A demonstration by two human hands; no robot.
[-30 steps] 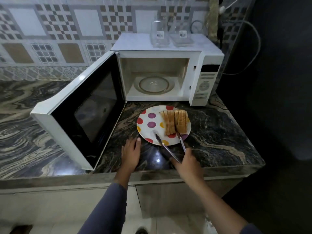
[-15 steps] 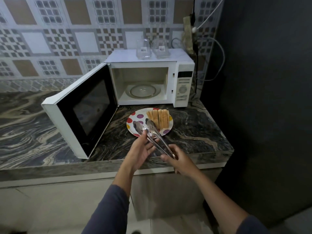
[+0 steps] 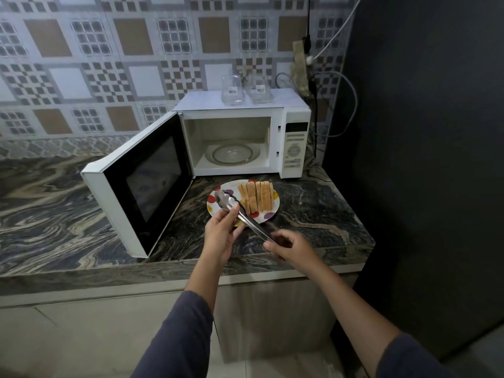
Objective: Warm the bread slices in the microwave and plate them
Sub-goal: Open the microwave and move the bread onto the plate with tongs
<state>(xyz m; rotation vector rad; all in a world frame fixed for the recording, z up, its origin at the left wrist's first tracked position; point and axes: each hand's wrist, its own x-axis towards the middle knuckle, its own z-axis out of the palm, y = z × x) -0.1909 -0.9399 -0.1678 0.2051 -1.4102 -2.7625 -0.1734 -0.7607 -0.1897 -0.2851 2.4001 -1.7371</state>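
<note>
Several bread slices (image 3: 256, 198) lie in a row on a white plate with coloured dots (image 3: 272, 211), on the marble counter in front of the microwave (image 3: 294, 137). The microwave door (image 3: 141, 184) hangs wide open to the left; inside, the glass turntable (image 3: 231, 154) holds nothing. Both hands hold metal tongs (image 3: 240, 212) above the plate's near left side. My left hand (image 3: 222, 233) pinches the tongs near their closed tips. My right hand (image 3: 291, 245) grips the handle end. The tongs hold no bread.
Two clear glass containers (image 3: 231, 90) with barcode labels stand on top of the microwave. Cables and a socket strip (image 3: 302, 66) hang by the wall at its right. A dark wall (image 3: 422, 132) bounds the counter on the right. The counter edge (image 3: 245, 268) runs below my hands.
The tongs came off the bread and rose; my left hand left the counter and took hold of them near the tips. The camera has pulled back and up from the counter.
</note>
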